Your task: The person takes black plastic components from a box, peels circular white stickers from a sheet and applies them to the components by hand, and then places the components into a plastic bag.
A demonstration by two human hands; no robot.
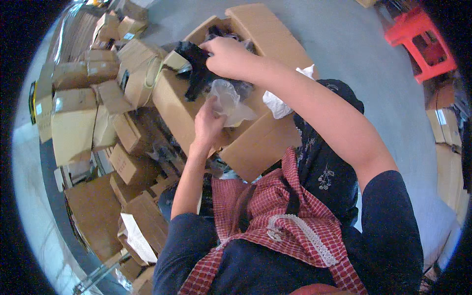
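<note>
Red-checked apron cloth [246,206] gathers closest to the camera, just behind the near flap [265,142] of an open carton [172,108]. Over that carton's left edge hangs a black bundle [196,66], limp and uneven; the right hand [228,59] looks to have its grip closed on it. Nearer the carton's front corner, the left hand [209,120] has its grip pinched on a smaller clear plastic bag [226,96], held above the mouth. To handle these well, I'd keep the thin film in a light fingertip pinch and the black bundle gathered, so no loose end catches on cardboard; with the hands this close, film and bundle could tangle. As for room, the grey floor [339,54] stretches beyond the carton's right edge and its long far flap [265,29], making that the better side for swinging an elbow. Stacked cartons [73,128] crowd the left edge, leaving little space there. Well apart, across the floor, sits a red stool [423,71]. Smallest, a crumpled white piece [277,104] lies by the carton's near right corner, beneath the right forearm, which could brush it.
</note>
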